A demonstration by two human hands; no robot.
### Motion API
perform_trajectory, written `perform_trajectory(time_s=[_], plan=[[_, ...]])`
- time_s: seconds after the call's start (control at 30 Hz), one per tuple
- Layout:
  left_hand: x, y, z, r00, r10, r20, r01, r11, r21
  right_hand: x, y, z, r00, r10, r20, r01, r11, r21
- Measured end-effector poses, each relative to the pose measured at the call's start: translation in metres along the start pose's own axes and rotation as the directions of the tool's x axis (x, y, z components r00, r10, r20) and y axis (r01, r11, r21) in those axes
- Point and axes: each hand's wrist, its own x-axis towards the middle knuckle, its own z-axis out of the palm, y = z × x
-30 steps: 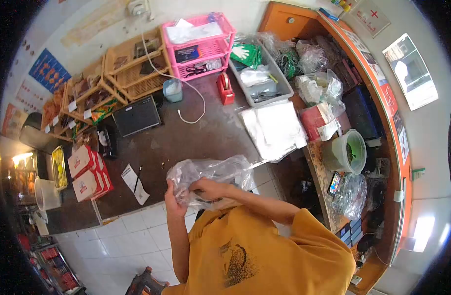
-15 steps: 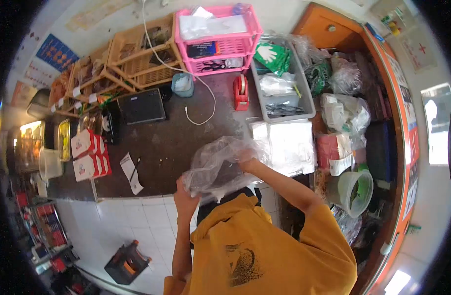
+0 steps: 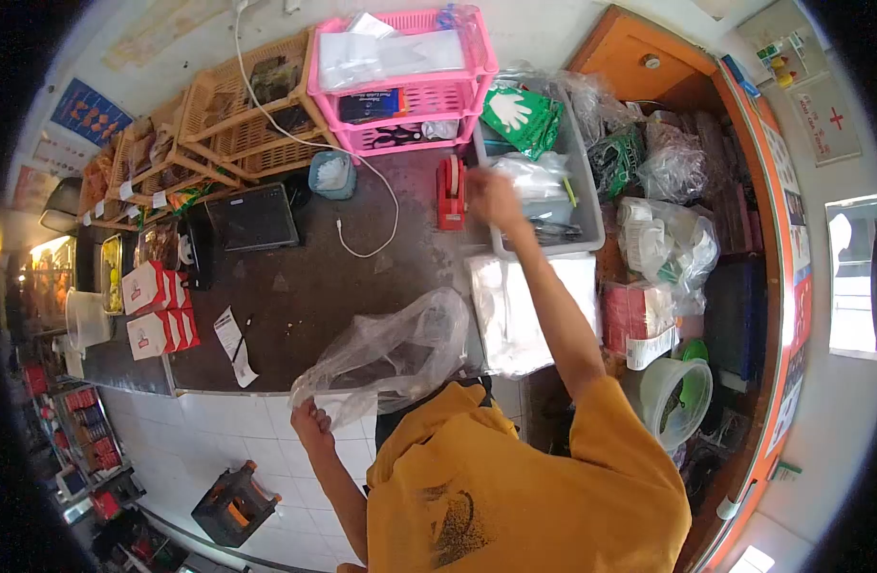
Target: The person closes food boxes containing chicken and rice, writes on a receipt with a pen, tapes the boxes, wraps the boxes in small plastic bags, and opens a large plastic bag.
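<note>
A clear plastic bag (image 3: 415, 339) lies partly on the dark table, and its near end hangs over the front edge. My left hand (image 3: 311, 422) is closed on that hanging end. My right hand (image 3: 496, 202) is over the far side of the table, between a red tape dispenser (image 3: 451, 196) and a grey bin (image 3: 596, 205). Motion smears its fingers, so I cannot see whether they hold anything. Inside the bin are clear plastic packs (image 3: 536, 177) and a green packet (image 3: 523, 116) with a white glove picture.
A stack of clear plastic sheets or bags (image 3: 505, 320) lies right of the bag. Behind stand a pink rack (image 3: 400, 100), wicker baskets (image 3: 257, 143) and a blue-grey cup (image 3: 331, 177). A white cable (image 3: 386, 224) crosses the table. Red-white boxes (image 3: 161, 329) sit at left.
My right hand has let go of the plastic bag and moved away toward the tape dispenser and bin. My left hand has shifted left and slightly down, still holding the bag.
</note>
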Motion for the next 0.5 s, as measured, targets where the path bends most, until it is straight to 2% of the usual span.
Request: perform_trajectory(time_s=[0.03,0.07,0.1,0.13,0.23,0.27,0.3,0.33,0.37,0.43,0.5], plan=[[-0.002,-0.001,-0.003,1.000,-0.013,0.006,0.013,1.000,-0.013,0.026,0.060,0.018,0.845,-0.105,-0.524,-0.002,0.980,-0.201],[0.006,-0.007,-0.013,0.998,-0.060,0.028,0.062,0.997,-0.055,0.046,0.089,0.010,0.836,0.048,-0.547,-0.208,0.950,-0.233],[0.006,-0.008,-0.011,0.997,-0.068,0.036,0.070,0.995,-0.067,0.052,0.110,0.009,0.827,0.000,-0.562,-0.226,0.915,-0.333],[0.007,-0.006,-0.008,0.996,-0.075,0.044,0.078,0.994,-0.075,0.052,0.117,0.006,0.867,0.047,-0.495,-0.277,0.872,-0.402],[0.011,0.015,0.007,0.997,-0.044,0.064,0.051,0.994,-0.101,0.072,0.165,-0.007,0.850,-0.148,-0.505,-0.014,0.953,-0.303],[0.007,0.018,0.010,0.998,-0.031,0.061,0.038,0.993,-0.116,0.083,0.187,-0.014,0.835,-0.175,-0.522,0.149,0.985,-0.093],[0.003,0.021,0.013,0.999,-0.021,0.025,0.023,0.993,-0.114,0.077,0.186,-0.025,0.848,-0.042,-0.529,0.181,0.960,0.214],[0.002,0.026,0.020,1.000,-0.009,-0.007,0.009,0.994,-0.105,0.066,0.175,-0.050,0.861,0.095,-0.499,0.198,0.842,0.501],[0.003,0.029,0.026,0.999,0.002,-0.034,-0.005,0.996,-0.094,0.053,0.163,-0.075,0.873,0.219,-0.435,0.206,0.644,0.737],[0.021,0.023,0.008,0.999,-0.016,0.030,0.020,0.992,-0.128,0.029,0.155,-0.116,0.867,0.323,-0.379,0.128,0.590,0.797],[0.022,0.025,0.013,0.995,-0.056,0.080,0.071,0.978,-0.195,0.017,0.169,-0.137,0.888,0.333,-0.317,0.142,0.458,0.877]])
